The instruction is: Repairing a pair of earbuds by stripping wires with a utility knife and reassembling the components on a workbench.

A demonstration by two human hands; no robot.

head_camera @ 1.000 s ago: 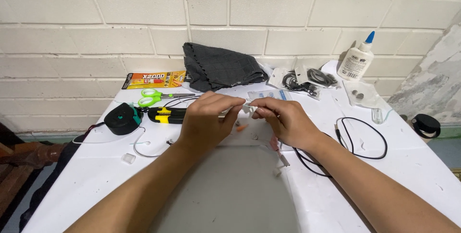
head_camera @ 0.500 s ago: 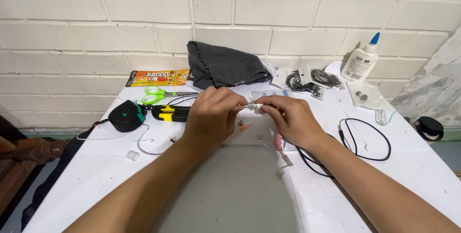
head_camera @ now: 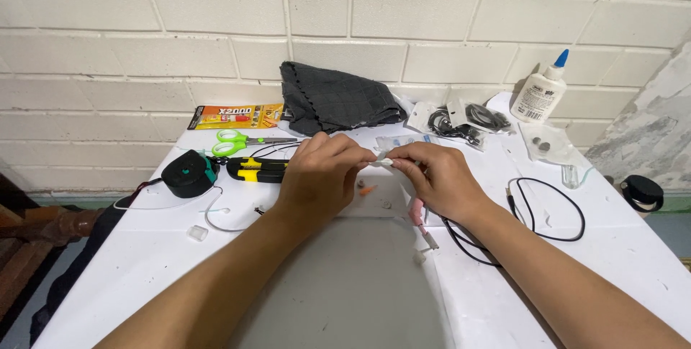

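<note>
Between fingertips (head_camera: 371, 156) — indistinct small piece (head_camera: 384, 162)

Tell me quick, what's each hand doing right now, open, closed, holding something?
Left hand: closed, fingertips pinching one end of a small whitish piece.
Right hand: closed, pinching the other end of the same piece.

Home craft corner: white table (head_camera: 129, 277) against painted brick wall (head_camera: 216, 25), scissors (head_camera: 241, 142), glue bottle (head_camera: 541, 93).
</note>
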